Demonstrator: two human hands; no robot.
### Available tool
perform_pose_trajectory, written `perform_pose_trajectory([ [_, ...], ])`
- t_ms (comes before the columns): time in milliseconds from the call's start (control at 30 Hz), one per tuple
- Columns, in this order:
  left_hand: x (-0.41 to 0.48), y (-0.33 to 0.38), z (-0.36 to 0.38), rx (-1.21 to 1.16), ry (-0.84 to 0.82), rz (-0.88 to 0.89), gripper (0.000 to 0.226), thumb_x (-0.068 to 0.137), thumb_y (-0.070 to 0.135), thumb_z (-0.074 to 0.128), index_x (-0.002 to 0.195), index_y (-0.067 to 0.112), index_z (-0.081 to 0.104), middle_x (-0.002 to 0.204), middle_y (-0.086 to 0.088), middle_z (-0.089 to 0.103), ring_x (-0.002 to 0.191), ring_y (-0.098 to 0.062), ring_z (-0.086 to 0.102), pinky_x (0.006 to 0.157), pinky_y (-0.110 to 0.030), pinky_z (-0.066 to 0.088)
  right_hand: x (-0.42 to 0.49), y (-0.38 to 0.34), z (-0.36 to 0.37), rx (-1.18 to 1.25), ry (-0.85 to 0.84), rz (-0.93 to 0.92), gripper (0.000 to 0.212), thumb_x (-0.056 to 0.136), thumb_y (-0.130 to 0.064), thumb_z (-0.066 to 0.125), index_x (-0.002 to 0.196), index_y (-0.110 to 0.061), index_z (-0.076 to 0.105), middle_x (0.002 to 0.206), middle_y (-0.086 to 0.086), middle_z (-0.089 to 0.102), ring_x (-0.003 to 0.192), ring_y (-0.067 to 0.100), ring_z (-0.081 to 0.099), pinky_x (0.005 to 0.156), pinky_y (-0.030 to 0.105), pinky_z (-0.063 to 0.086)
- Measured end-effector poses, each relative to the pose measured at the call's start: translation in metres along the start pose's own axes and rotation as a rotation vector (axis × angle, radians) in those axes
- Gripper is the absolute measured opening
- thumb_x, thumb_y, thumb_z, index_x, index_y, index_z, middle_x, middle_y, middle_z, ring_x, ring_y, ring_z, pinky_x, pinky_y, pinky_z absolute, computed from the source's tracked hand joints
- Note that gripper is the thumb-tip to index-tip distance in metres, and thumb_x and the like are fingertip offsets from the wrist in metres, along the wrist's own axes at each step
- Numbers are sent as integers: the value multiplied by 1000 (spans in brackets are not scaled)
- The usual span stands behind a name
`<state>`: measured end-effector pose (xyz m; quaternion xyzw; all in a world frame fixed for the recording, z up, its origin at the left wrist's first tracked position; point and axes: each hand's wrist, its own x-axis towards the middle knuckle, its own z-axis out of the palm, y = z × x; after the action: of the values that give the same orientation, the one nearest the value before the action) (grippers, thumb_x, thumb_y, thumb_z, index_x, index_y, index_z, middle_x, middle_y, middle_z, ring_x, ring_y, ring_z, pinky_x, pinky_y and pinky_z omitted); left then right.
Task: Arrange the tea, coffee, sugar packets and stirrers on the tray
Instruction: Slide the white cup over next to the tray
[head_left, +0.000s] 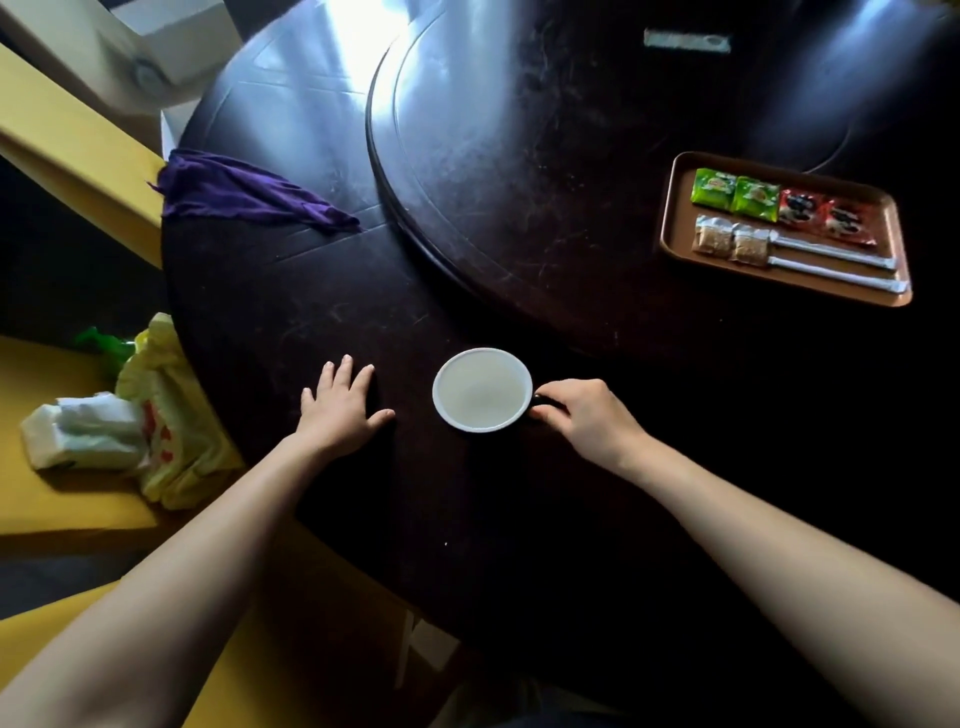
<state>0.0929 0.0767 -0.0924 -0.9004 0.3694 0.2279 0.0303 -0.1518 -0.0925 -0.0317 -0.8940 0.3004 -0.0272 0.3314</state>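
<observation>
A brown tray (675, 208) lies at the right of the dark round table. On it are two green tea packets (735, 194), two red coffee packets (826, 215), two clear sugar packets (730, 244) and two wrapped stirrers (836, 265). Close to me stands a dark cup with a white inside (482, 389). My right hand (582, 415) grips the cup's handle. My left hand (340, 405) rests flat on the table left of the cup, fingers spread, holding nothing.
A raised round turntable (467, 130) fills the table's middle. A purple cloth (244, 192) lies at the table's left edge. Plastic bags (130, 421) sit on a yellow seat to the left. A pale strip (685, 40) lies at the far side.
</observation>
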Motion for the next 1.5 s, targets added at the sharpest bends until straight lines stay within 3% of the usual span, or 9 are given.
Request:
perform_pose_trajectory([
  [133, 7, 22, -27, 114, -214, -83, 78, 88, 48, 50, 147, 14, 13, 159, -13, 0, 145, -33, 7, 111, -51, 26, 18, 13, -40, -30, -49, -23, 25, 86, -22, 62, 106, -8, 67, 101, 13, 72, 95, 25, 66, 87, 37, 51],
  [267, 23, 46, -68, 340, -333, 45, 62, 91, 48, 44, 136, 6, 41, 141, -16, 46, 127, -31, 46, 102, -37, 41, 41, 24, -83, -33, -127, -13, 19, 87, -18, 61, 100, -7, 69, 90, 15, 72, 80, 26, 68, 80, 39, 55],
  [433, 54, 95, -111, 207, -134, 60, 58, 92, 49, 41, 131, 6, 44, 134, -18, 54, 121, -33, 52, 98, -39, 45, 71, 39, -133, -77, -86, -39, 24, 86, -20, 63, 105, -7, 68, 99, 12, 73, 84, 15, 64, 79, 25, 48],
  [667, 106, 182, -122, -4, 136, 144, 70, 90, 56, 35, 148, 25, 10, 160, -8, 9, 146, -28, 10, 115, -50, 19, 125, 79, -188, -43, 69, -21, 22, 88, -18, 60, 104, -7, 69, 101, 12, 72, 95, 23, 65, 83, 31, 47],
  [867, 137, 214, -95, -68, 172, 194, 72, 88, 61, 32, 148, 30, 5, 161, -2, -3, 147, -22, -10, 116, -53, -3, 174, 113, -210, 118, 180, 69, 22, 85, -16, 64, 104, -5, 69, 97, 14, 72, 86, 22, 66, 84, 37, 52],
  [1033, 150, 213, -65, -62, 191, 184, 70, 88, 63, 24, 148, 32, 3, 160, 1, -6, 146, -19, -15, 115, -52, -11, 206, 135, -207, 286, 206, 140, 19, 86, -7, 60, 103, 0, 68, 88, 11, 65, 65, 16, 63, 54, 6, 51],
  [1300, 154, 209, -51, -18, 256, 175, 69, 88, 63, 19, 147, 33, 0, 160, 4, -8, 145, -16, -16, 115, -50, -13, 235, 160, -193, 394, 159, 196, 27, 88, -4, 58, 113, 6, 61, 105, 21, 66, 67, 16, 64, 60, 13, 55],
  [1400, 155, 210, -49, -1, 263, 173, 69, 88, 63, 18, 147, 33, -1, 160, 3, -9, 145, -17, -16, 115, -50, -13, 237, 159, -193, 333, 133, 166, 22, 87, -7, 59, 107, 2, 66, 105, 22, 69, 85, 24, 68, 70, 17, 54],
  [1500, 155, 210, -48, 9, 266, 164, 69, 88, 63, 18, 147, 32, -1, 160, 3, -8, 145, -17, -15, 115, -50, -12, 236, 154, -192, 337, 132, 152, 21, 86, -5, 60, 104, 3, 67, 105, 24, 69, 70, 3, 66, 56, 0, 44],
])
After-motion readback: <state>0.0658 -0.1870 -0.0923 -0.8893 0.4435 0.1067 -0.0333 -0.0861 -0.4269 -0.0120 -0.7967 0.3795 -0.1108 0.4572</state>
